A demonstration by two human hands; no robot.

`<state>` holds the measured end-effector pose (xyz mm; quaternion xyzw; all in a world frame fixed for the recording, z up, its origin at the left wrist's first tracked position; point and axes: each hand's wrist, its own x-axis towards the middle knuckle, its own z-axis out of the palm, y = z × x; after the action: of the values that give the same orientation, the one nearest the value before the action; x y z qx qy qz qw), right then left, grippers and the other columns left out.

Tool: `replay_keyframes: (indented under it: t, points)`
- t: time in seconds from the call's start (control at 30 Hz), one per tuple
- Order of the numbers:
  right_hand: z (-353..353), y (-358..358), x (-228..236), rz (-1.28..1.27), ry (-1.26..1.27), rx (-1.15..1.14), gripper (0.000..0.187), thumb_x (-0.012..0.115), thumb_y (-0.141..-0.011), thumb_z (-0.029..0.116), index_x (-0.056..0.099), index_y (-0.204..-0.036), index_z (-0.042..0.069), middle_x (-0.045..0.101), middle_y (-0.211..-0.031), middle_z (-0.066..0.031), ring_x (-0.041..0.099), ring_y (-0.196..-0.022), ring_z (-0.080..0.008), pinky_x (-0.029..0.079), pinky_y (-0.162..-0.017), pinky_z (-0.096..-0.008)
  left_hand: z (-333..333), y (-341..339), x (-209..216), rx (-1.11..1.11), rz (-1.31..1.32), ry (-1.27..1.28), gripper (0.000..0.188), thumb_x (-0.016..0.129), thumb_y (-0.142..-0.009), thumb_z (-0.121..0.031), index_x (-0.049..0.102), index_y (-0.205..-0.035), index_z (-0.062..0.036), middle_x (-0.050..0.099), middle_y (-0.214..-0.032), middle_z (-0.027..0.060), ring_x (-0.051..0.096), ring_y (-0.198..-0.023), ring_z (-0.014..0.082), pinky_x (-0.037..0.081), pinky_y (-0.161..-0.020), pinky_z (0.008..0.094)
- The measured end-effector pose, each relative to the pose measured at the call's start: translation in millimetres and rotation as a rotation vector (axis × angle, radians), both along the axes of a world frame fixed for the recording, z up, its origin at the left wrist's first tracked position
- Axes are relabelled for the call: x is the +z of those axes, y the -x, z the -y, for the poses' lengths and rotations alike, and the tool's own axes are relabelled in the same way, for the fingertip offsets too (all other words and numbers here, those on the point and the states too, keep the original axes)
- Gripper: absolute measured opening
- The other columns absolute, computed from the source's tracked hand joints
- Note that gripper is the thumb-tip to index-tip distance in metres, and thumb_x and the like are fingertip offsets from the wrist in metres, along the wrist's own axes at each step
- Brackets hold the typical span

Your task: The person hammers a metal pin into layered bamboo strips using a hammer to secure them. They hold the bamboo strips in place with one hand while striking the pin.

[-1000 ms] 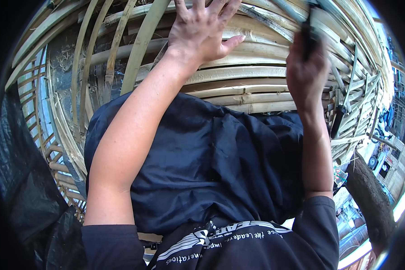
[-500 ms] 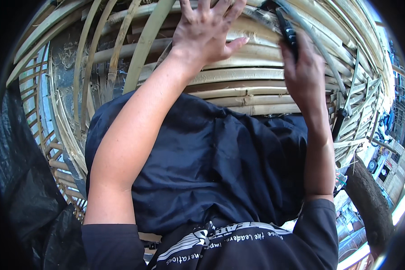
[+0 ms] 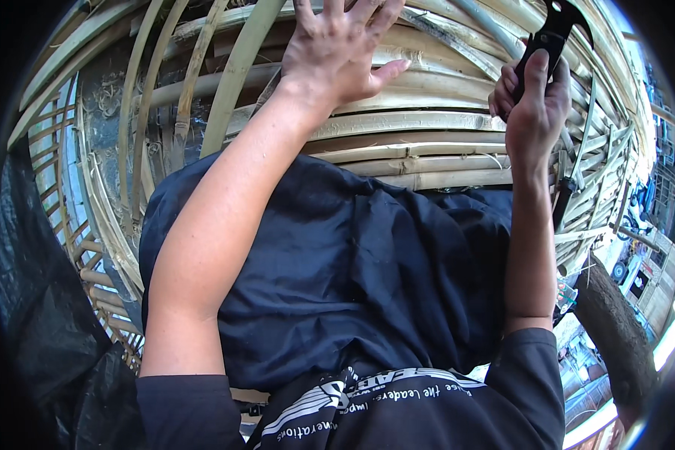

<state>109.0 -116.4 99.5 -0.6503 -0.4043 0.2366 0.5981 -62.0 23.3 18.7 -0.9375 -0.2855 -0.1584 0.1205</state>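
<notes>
My left hand (image 3: 333, 52) lies spread on the split bamboo slats (image 3: 427, 120), palm down, its fingertips cut off by the top of the picture. A black hand tool (image 3: 541, 60) is gripped in my right hand (image 3: 536, 112), thumb along its side. Its head is dark and curves to a hooked, claw-like point; whether it is a hammer or a blade I cannot tell. The tool is raised over the right part of the slats, apart from my left hand.
Upright bamboo strips (image 3: 236, 75) stand at the left. Dark blue cloth (image 3: 337, 247) covers my lap. A black handle (image 3: 564, 201) lies beside my right forearm. At right are woven bamboo strips (image 3: 604, 161) and a thick log (image 3: 615, 330). Black plastic sheeting (image 3: 45, 300) hangs far left.
My right hand has moved right with the black tool, away from my left hand, and turned so the tool's head points up and right. My left hand stays nearly in place.
</notes>
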Motion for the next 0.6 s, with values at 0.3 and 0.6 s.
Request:
replay_keyframes:
  t: [0.3,0.6]
  points:
    - [6,4,-8,0.171,0.106,0.020,0.020,0.054,-0.110,0.026,0.052,-0.113,0.006,0.047,-0.065,0.0046,0.044,-0.048,-0.0040,0.037,-0.042,-0.0214,2,-4,4,0.013,-0.006,-0.015,0.091,0.043,-0.094,-0.074,0.029,-0.162,-0.0150,0.016,-0.171,0.0119,0.040,-0.143,0.0425,0.016,-0.117,0.0775]
    - [6,10,8,0.476,0.206,-0.097,0.024,0.063,-0.104,0.023,0.062,-0.111,0.000,0.062,-0.071,-0.0096,0.059,-0.060,-0.0207,0.046,-0.054,-0.0366,-2,-6,1,-0.004,0.064,-0.002,0.092,0.043,-0.093,-0.076,0.031,-0.161,-0.0154,0.018,-0.171,0.0118,0.039,-0.143,0.0431,0.015,-0.117,0.0782]
